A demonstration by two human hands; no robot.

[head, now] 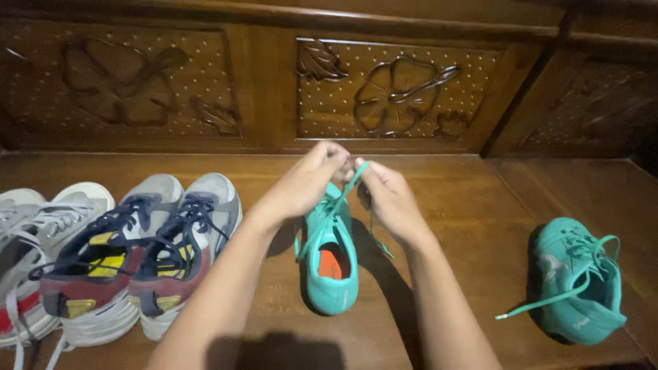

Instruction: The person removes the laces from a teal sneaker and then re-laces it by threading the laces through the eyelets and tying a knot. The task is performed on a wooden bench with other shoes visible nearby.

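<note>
A teal shoe (pixel 330 274) with an orange insole stands on the wooden bench (pixel 466 205), heel toward me. My left hand (pixel 307 179) and my right hand (pixel 388 195) meet above its toe end. Both pinch the teal laces (pixel 356 175), pulled up and taut between the fingers. A loose lace end hangs down the shoe's right side. A second teal shoe (pixel 579 281) lies at the right with its lace trailing loose toward the bench's front edge.
A pair of grey, navy and maroon sneakers (pixel 130 253) with dark laces stands at the left. Beside it at the far left is a white and grey sneaker (pixel 34 233). A carved wooden backrest (pixel 391 92) runs behind the bench.
</note>
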